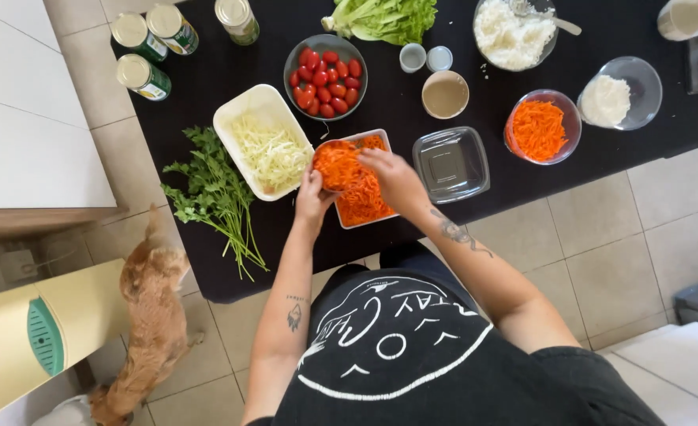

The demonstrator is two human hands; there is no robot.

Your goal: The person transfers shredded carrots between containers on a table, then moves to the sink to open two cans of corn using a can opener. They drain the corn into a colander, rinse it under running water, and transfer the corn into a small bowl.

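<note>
Grated carrot is heaped in a white tray at the centre of the frame, near the table's front edge. A small orange bowl is tilted over that tray, gripped at its lower rim by the left hand, fingers closed on it, so the shreds spill out. The right hand is laid over the pile, fingers seemingly curled into the carrot, though whether any is pinched cannot be told. Shredded cabbage in a white dish sits just left; an empty clear container just right. Parsley lies at left.
</note>
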